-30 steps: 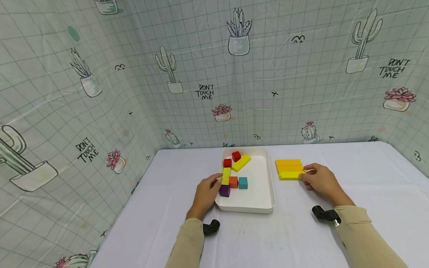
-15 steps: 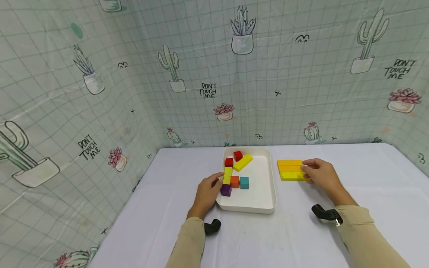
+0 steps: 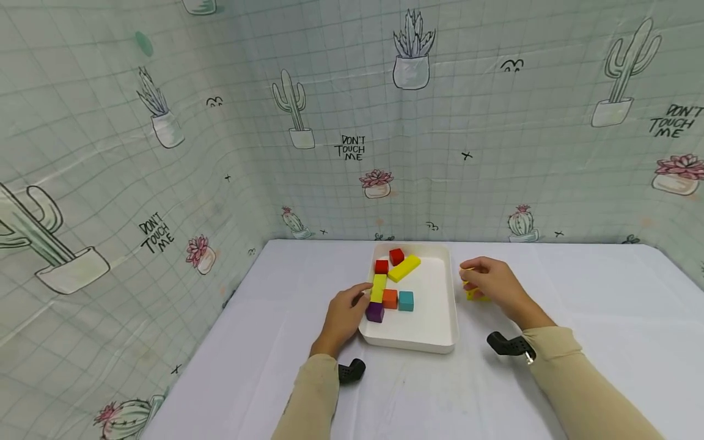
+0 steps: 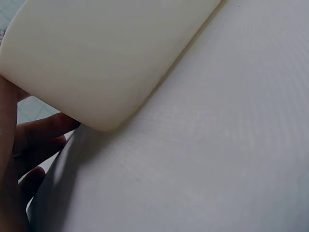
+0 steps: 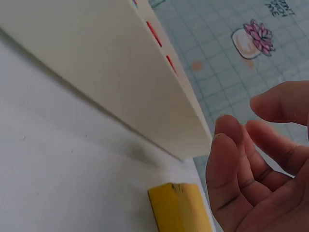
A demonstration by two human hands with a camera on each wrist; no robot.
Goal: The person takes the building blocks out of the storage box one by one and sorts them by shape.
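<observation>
My left hand holds the left side of a white tray, thumb and forefinger at its rim; the left wrist view shows its other fingers by the tray's outer wall. Inside lie a long yellow block, another yellow block, red blocks, a purple cube, an orange cube and a teal cube. Right of the tray, my right hand hovers over yellow blocks, mostly hidden. Its loosely bent fingers are apart from the yellow block below.
A white cloth covers the table. Behind and to the left hangs a grid-patterned curtain printed with cacti. Black wrist cameras are strapped at both cuffs.
My right hand has moved left from the right end of the yellow and orange blocks to above them, covering most of them. My left hand stays at the tray.
</observation>
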